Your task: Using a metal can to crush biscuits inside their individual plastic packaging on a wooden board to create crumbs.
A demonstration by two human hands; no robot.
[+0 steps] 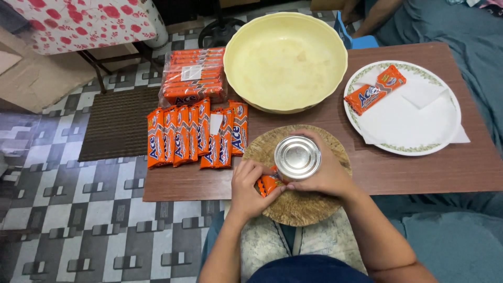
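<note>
A light, crinkly orange packet [269, 183] is pinched by left-hand fingers [260, 177] beside the steel tin [297, 156]. The rigid, likely slippery tin is wrapped by the right hand [325, 173]

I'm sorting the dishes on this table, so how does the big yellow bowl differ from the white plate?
The yellow bowl is deep with high walls; the white plate is flat and shallow. The bowl holds nothing, while the plate carries a white napkin and one orange packet. The bowl is plain pale yellow; the plate has a patterned green rim. The bowl sits at the table's far edge, the plate toward its right end. Both are round and upright.
</note>
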